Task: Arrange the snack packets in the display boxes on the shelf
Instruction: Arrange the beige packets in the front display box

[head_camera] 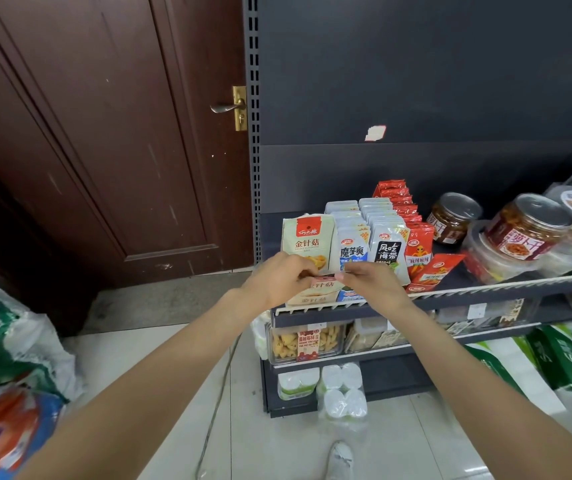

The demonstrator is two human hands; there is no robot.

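Both sets of fingertips curl inward and pinch the top edge of a pale beige foil snack packet with a red band (322, 284) — left hand (279, 277) on its left corner, right hand (369, 280) on its right. The packet sits low at the front of the leftmost row on the dark grey metal shelf (485, 294), before a taller upright beige packet (308, 239); blue-white packets (353, 244) stand just beside.

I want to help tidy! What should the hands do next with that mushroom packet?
Probably stand it up behind the upright cream mushroom packet. Both the left hand and right hand pinch a matching packet at the leftmost display box, not yet seated.
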